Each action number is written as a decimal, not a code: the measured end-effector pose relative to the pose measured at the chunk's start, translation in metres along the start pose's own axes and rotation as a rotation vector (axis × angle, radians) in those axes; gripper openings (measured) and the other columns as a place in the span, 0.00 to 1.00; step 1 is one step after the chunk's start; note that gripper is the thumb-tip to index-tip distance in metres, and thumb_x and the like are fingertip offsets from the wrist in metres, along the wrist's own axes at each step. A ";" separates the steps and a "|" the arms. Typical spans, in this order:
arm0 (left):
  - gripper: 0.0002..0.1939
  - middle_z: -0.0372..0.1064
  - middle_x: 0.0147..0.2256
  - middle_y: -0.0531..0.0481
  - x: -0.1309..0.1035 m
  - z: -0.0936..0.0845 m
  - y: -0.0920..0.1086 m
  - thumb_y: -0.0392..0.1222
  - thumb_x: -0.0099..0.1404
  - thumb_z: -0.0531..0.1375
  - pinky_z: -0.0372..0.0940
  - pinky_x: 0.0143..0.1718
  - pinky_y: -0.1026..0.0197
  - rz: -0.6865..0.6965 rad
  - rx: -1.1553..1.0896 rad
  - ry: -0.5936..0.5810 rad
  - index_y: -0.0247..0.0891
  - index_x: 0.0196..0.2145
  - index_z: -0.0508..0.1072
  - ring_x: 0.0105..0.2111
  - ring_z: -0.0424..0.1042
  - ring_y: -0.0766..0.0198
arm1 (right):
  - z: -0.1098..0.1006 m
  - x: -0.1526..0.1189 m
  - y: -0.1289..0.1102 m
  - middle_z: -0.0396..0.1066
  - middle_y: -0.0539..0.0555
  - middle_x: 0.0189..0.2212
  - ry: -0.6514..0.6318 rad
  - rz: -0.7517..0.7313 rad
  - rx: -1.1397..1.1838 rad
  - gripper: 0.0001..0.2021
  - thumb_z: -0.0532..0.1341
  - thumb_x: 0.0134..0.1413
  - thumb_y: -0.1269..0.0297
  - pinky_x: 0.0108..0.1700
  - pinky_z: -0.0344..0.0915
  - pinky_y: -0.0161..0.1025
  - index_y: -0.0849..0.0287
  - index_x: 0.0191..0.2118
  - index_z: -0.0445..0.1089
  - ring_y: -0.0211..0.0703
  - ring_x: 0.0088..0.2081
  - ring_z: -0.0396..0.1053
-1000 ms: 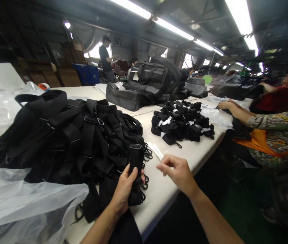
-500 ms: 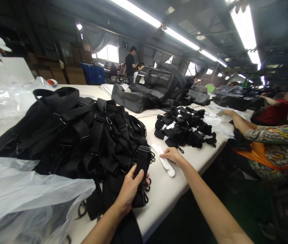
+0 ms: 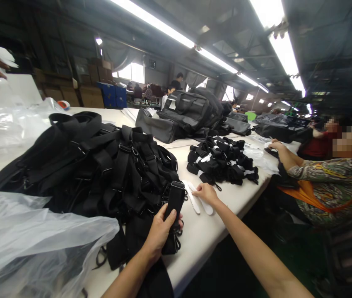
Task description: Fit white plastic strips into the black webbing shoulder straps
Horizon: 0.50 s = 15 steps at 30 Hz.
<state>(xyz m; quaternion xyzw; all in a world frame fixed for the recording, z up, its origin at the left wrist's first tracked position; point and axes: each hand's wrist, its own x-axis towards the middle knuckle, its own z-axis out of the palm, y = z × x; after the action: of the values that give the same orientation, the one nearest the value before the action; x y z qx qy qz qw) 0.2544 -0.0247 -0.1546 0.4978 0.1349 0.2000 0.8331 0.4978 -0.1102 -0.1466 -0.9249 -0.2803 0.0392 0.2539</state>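
Note:
A folded black webbing strap (image 3: 175, 202) with a metal buckle at its top end stands upright in my left hand (image 3: 160, 231), thumb across its front. My right hand (image 3: 207, 193) pinches a white notched strip (image 3: 207, 208) by its edge, just above the table. Beside it on the left lies another white notched strip (image 3: 192, 199), flat on the tabletop. Left of my hands is a large heap of black straps (image 3: 107, 165) with metal buckles and hooks. Beyond my right hand sits a pile of bundled black straps (image 3: 222, 159) with white strips around them.
Clear plastic sheeting (image 3: 39, 236) covers the near left of the white table (image 3: 201, 240). Black bags (image 3: 191, 107) are stacked at the back. On the right, a co-worker in a patterned sleeve (image 3: 319, 171) handles something at the table edge. Thin plastic (image 3: 264, 159) lies near there.
The two white strips, overlapping before, now lie apart, with my right hand's strip shifted to the right. My left hand keeps its hold on the strap. The view has turned slightly.

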 end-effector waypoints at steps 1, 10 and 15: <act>0.19 0.71 0.32 0.50 0.000 0.000 0.000 0.53 0.63 0.62 0.66 0.27 0.63 0.000 -0.003 0.000 0.36 0.44 0.68 0.26 0.70 0.66 | -0.001 -0.001 -0.001 0.74 0.53 0.25 -0.001 -0.017 -0.013 0.09 0.70 0.40 0.61 0.31 0.53 0.35 0.59 0.23 0.73 0.42 0.30 0.68; 0.18 0.71 0.31 0.50 -0.001 0.000 0.000 0.53 0.63 0.62 0.66 0.27 0.63 0.001 -0.010 0.008 0.36 0.44 0.69 0.26 0.71 0.66 | -0.009 0.000 0.005 0.61 0.48 0.16 -0.008 -0.179 -0.040 0.19 0.58 0.57 0.58 0.28 0.47 0.36 0.60 0.17 0.66 0.38 0.24 0.60; 0.18 0.71 0.32 0.49 -0.002 0.001 0.003 0.52 0.63 0.62 0.66 0.28 0.62 -0.008 0.000 -0.001 0.36 0.43 0.69 0.26 0.70 0.66 | -0.013 0.006 0.010 0.67 0.49 0.25 -0.039 -0.242 -0.008 0.15 0.58 0.57 0.59 0.31 0.51 0.33 0.59 0.23 0.72 0.38 0.30 0.64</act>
<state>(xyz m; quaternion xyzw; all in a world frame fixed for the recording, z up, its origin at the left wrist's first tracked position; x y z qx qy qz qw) 0.2526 -0.0248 -0.1518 0.4975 0.1368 0.1964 0.8338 0.5106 -0.1201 -0.1400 -0.8844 -0.3950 0.0252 0.2474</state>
